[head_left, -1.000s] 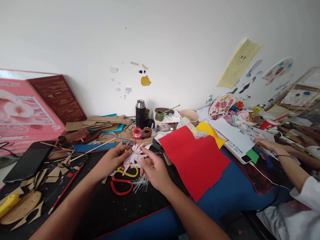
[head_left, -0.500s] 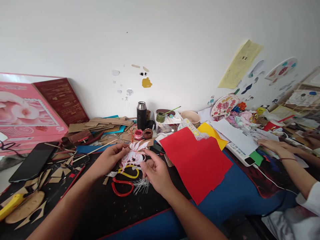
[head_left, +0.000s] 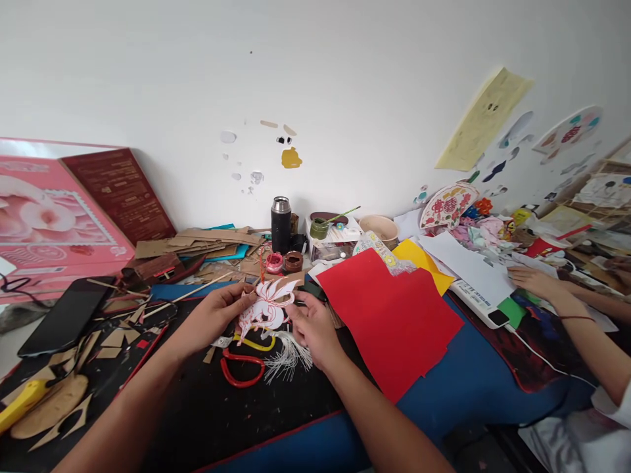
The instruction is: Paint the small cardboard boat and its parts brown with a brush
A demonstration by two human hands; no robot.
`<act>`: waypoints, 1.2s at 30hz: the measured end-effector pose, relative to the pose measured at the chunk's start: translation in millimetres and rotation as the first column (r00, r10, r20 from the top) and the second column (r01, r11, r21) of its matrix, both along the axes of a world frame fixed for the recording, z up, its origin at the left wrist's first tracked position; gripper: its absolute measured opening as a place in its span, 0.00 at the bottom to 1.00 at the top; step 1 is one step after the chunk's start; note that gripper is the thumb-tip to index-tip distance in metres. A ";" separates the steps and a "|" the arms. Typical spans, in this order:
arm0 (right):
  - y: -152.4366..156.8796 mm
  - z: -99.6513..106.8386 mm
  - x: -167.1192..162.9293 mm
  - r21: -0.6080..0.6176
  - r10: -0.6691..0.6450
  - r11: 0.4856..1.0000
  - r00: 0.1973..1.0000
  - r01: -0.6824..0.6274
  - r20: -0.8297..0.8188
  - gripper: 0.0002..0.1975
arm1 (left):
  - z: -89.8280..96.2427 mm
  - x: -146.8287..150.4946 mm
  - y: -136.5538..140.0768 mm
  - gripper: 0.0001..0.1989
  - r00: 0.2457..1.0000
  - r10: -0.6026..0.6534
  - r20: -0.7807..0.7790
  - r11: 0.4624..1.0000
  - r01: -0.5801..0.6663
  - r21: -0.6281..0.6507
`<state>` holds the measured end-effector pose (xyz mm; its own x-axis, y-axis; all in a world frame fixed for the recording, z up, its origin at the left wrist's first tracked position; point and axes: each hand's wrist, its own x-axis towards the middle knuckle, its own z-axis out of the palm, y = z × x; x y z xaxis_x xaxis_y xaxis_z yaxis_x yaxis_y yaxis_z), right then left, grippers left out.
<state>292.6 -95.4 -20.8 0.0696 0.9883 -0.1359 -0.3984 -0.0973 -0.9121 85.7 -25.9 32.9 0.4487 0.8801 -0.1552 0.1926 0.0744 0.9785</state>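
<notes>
Between my two hands is a white paper cutout [head_left: 269, 309] with red outlines, shaped somewhat like a many-tailed animal. My left hand [head_left: 227, 309] pinches its left edge, thumb on top. On the other side, my right hand [head_left: 315, 325] has thumb and fingers closed at the cutout's right edge. A white tassel [head_left: 288, 358] hangs or lies just below my right fingers; where it is attached is hidden. Under the cutout lie scissors [head_left: 242, 371] with one red and one yellow handle loop, on a black mat [head_left: 197, 414].
Red paper [head_left: 389, 315] lies to the right. Behind stand a black flask [head_left: 280, 226] and small paint jars [head_left: 274, 263]. Cardboard scraps [head_left: 116, 338], a phone [head_left: 66, 315] and a yellow-handled tool [head_left: 22, 401] are at left. Another person's hand [head_left: 535, 279] works at far right.
My right hand's extended index finger has drawn back and its grip has shifted along the cutout's right edge. More of the cutout and tassel shows now. My left hand keeps its pinch.
</notes>
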 end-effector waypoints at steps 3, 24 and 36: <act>3.8 -4.0 -10.9 0.004 0.009 1.000 0.998 -0.009 -0.054 0.28 | 0.7 4.3 -0.3 0.32 1.000 -0.011 0.012 1.000 0.011 0.005; -7.2 -37.2 -10.0 -0.032 0.020 0.999 1.000 -0.020 0.000 0.30 | -3.4 8.5 6.6 0.33 0.999 0.032 -0.023 0.999 -0.032 0.005; -13.9 -39.9 -8.0 -0.019 0.028 0.999 0.997 -0.027 0.067 0.29 | -11.0 -6.3 2.7 0.31 0.990 -0.031 -0.137 0.999 0.035 0.030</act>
